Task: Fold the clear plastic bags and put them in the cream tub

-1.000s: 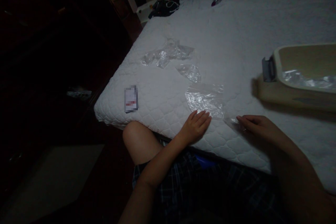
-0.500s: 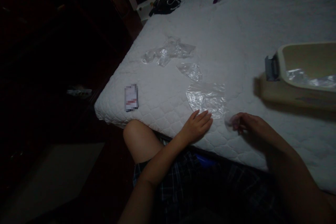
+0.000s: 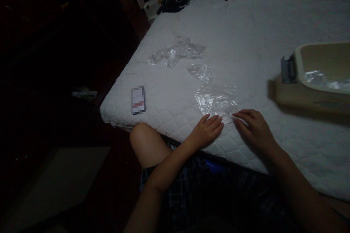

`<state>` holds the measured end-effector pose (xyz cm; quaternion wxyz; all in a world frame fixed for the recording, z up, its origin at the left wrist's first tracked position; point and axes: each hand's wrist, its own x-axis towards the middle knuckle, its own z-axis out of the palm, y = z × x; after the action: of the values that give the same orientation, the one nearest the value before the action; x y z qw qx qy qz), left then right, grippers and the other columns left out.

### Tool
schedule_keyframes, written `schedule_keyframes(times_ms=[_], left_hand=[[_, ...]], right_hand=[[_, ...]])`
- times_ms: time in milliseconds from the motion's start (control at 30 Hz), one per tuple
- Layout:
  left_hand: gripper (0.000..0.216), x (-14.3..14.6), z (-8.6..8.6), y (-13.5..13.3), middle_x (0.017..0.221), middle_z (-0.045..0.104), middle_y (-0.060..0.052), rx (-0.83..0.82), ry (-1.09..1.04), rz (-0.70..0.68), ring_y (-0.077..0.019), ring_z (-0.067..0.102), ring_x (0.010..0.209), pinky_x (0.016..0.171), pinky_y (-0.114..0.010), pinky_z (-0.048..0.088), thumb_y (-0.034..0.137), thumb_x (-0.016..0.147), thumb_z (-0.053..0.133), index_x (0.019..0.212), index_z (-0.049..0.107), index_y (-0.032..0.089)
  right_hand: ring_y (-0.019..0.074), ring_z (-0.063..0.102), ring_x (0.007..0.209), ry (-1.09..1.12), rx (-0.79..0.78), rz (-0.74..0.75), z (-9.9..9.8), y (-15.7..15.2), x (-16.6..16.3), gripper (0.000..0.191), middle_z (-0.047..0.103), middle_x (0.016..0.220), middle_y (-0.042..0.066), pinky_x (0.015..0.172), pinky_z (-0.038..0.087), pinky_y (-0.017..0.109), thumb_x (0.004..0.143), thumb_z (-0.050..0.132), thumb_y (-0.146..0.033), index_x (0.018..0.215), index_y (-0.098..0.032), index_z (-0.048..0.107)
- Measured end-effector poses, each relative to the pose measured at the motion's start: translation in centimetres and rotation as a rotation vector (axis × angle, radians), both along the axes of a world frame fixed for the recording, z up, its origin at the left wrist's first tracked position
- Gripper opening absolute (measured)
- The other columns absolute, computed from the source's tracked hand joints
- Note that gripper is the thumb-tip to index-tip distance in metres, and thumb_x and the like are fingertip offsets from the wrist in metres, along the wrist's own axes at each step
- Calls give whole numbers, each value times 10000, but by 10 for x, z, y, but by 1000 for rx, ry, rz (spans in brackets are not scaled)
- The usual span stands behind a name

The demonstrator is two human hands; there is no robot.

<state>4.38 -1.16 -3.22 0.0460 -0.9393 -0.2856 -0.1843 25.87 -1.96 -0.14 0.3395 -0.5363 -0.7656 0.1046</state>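
Observation:
A clear plastic bag lies flat and wrinkled on the white quilted mattress, close to its front edge. My left hand rests on the bag's lower edge, fingers stretched out and flat. At the bag's lower right corner, my right hand has its thumb and fingers drawn together in a pinch. Something pale and thin shows between those fingers, apparently plastic of the bag. Just beyond lies a smaller clear plastic piece, and farther back a crumpled clear plastic wrapper.
On the right stands a beige plastic bin with a grey latch and clear plastic inside. A phone-like blurred item lies near the left corner of the mattress. Dark cloth and cables sit at the far edge.
My right hand has moved left to the bag's corner; the pale translucent thing at its fingers is now mostly hidden. My left hand has stayed on the bag.

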Motion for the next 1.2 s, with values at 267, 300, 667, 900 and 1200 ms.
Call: schedule_keyframes(times_ms=[267,300,667,900,1200], left_hand=[[263,0,2,0,1323,515,-112,58,-46,13,-219,439,1257,1064,-430,346,178,905,437,1144,541,143],[270,0,1,0,1332,505,-117,64,-51,14,-221,432,1264,1065,-427,346,181,903,439,1153,534,142],[365,1,6,-4,1407,419,-105,49,-37,65,-255,310,1351,1093,-494,286,189,905,391,1263,460,180],[386,2,5,-2,1299,520,-141,-55,-53,99,-284,362,1310,1089,-528,257,216,874,442,1246,482,125],[373,-2,5,1,1269,562,-126,-72,-164,80,-263,430,1262,1087,-507,274,241,857,442,1191,535,104]], right_hand=[[238,572,1005,-99,64,121,-9,2,5,214,636,1113,93,865,452,427,854,507,-202,1026,-209,635],[238,572,1006,-120,62,128,-10,2,6,215,638,1118,92,861,449,428,848,509,-190,1020,-207,636],[265,562,1020,-211,15,145,-9,-1,5,340,627,1178,97,857,430,476,779,464,-98,1032,-214,659],[254,577,1028,-58,-50,131,-14,2,9,328,636,1166,63,879,432,501,793,471,-126,1019,-255,671],[211,577,1067,234,-159,100,-9,3,13,259,639,1145,59,931,446,440,854,461,-191,987,-244,676]])
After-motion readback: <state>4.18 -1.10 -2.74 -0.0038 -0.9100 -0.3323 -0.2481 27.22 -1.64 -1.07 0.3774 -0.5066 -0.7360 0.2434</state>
